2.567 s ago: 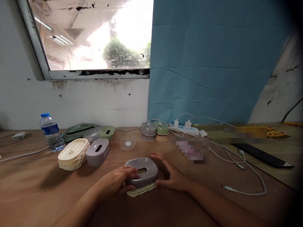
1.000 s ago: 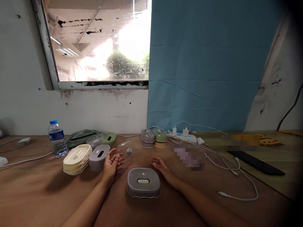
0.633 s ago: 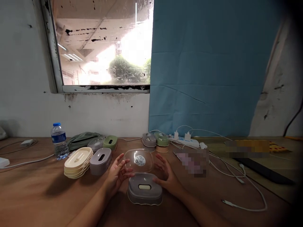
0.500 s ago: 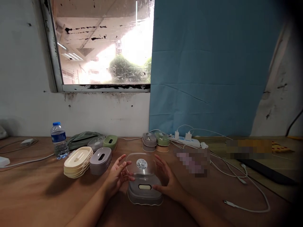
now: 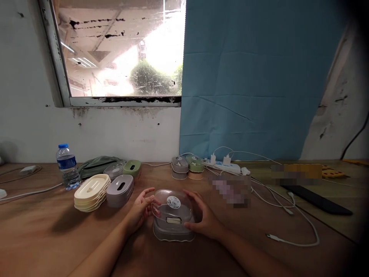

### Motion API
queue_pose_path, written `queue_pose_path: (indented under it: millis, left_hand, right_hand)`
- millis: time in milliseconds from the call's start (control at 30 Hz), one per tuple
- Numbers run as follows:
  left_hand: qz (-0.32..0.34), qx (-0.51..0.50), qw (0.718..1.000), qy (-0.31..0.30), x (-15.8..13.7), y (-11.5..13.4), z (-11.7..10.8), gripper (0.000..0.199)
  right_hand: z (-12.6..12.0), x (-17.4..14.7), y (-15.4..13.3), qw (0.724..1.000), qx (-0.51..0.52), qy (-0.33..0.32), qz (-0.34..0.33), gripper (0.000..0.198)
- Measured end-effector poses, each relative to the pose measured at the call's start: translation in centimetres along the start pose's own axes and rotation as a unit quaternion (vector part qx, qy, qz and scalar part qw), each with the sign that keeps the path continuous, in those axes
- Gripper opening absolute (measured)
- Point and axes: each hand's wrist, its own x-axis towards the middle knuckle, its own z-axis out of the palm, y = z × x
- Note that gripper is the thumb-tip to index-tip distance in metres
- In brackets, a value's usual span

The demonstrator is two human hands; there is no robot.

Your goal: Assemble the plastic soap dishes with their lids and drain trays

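Note:
In the middle of the table sits a grey-mauve box with an oblong slot in its top, something cream showing in the slot. A clear plastic cover with a round printed label lies tilted over it, its front part overlapping the box top. My left hand grips the cover's left edge, fingertips partly seen through the plastic. On the right edge is my right hand, its thumb near the box's front right and its fingers at the far corner.
To the left are stacked cream trays, a mauve slotted box, a green one, a clear cover, and a water bottle. Covered boxes stand at the back. White cables and a power strip lie right.
The clear cover has come down and nearer over the grey-mauve box, from a more upright tilt. Both hands moved with it. The view has shifted slightly.

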Motion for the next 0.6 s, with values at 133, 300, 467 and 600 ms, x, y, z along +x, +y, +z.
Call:
queue_pose_path:
  millis: [133, 300, 467, 600]
  left_hand:
    - [0.041, 0.065, 0.997, -0.016, 0.3, -0.5, -1.0, 0.03]
    - [0.024, 0.143, 0.986, -0.078, 0.3, -0.6, -1.7, 0.027]
    - [0.02, 0.22, 0.969, -0.111, 0.0, -0.4, -1.8, 0.028]
    - [0.074, 0.298, 0.946, -0.109, -0.1, -0.2, -1.9, 0.026]
  right_hand:
    - [-0.4, 0.3, -0.1, 0.999, 0.021, -0.048, 0.01, 0.08]
    - [-0.8, 0.3, 0.2, 0.995, 0.039, -0.091, 0.019, 0.079]
    - [-1.2, 0.2, 0.0, 0.991, -0.013, -0.128, 0.033, 0.077]
    - [-1.4, 0.2, 0.0, 0.988, -0.037, -0.147, 0.038, 0.078]
